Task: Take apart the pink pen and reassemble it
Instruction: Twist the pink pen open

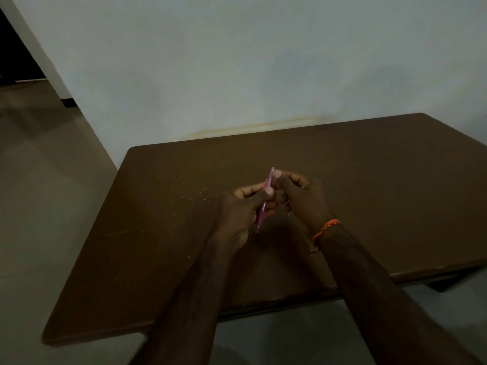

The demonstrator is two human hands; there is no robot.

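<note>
Being held above the middle of the brown bench, the pink pen is being gripped by both hands at once. It is lying tilted, its upper end pointing away toward the wall and its lower tip pointing back toward the person. The left hand is being kept closed around the lower half of the barrel, with the thumb pressed on top. The right hand is being kept pinched on the upper end, its fingers curled against the barrel. Most of the pen's middle is being hidden by the fingers, so whether any part is already separated cannot be told. An orange thread bracelet is being worn on the right wrist. Small pale specks are being seen scattered on the bench surface to the left of the hands, apart from them. The bench is being seen standing against the pale wall, where a yellowish stain is showing just above the far edge. A tiled floor is being seen to the left, with a dark doorway in the far left corner.
</note>
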